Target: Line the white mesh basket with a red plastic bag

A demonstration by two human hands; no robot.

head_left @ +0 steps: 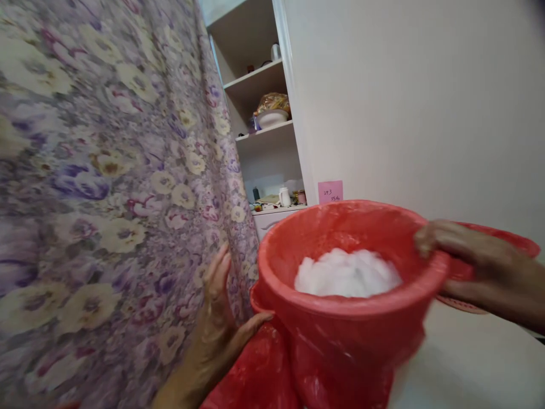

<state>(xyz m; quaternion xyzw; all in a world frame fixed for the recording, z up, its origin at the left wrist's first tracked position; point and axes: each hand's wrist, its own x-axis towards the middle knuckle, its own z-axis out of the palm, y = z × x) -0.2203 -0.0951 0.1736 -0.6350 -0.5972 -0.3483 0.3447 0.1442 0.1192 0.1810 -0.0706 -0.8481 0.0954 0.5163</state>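
A red plastic bucket (340,324) lined with a red plastic bag stands low in the middle of the view, with a heap of white fluffy stuffing (347,274) inside. My right hand (481,267) grips its rim on the right side, fingers curled over the edge. My left hand (217,318) is flat and spread against a floral curtain (106,187), thumb touching the bucket's left side.
The purple and yellow flowered curtain fills the left half. Behind it is a white shelf unit (264,125) with a bowl, bottles and small items. A pale wall with a pink sticky note (330,191) fills the right. A white surface (468,363) lies under the bucket.
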